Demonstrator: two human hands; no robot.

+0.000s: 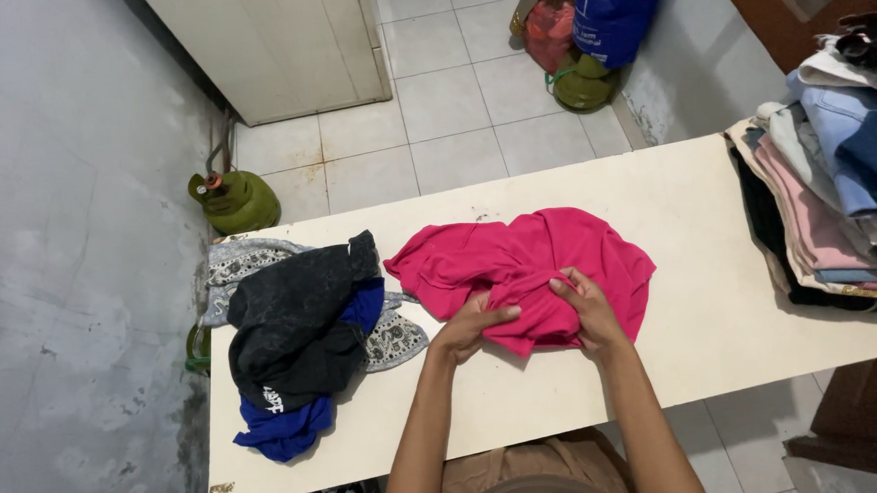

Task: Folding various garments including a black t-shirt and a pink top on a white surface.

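On the surface (695, 255): your pink shirt (523, 267) lies crumpled mid-top, right of the dark clothes heap (299, 331).
Left hand (472, 326): clamped on the shirt's near edge.
Right hand (587, 309): pinching a fold just beside it.
Folded stack (831, 200): well right of the shirt.
Advice: spread the cloth flat first; the hem seems bunched underneath.

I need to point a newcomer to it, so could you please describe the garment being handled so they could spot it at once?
On the long cream table, look at the middle, between the dark heap of clothes on one side and the folded stack on the other. There lies a crumpled garment, with the left hand and right hand pressing its near edge. It alone is plain bright pink.
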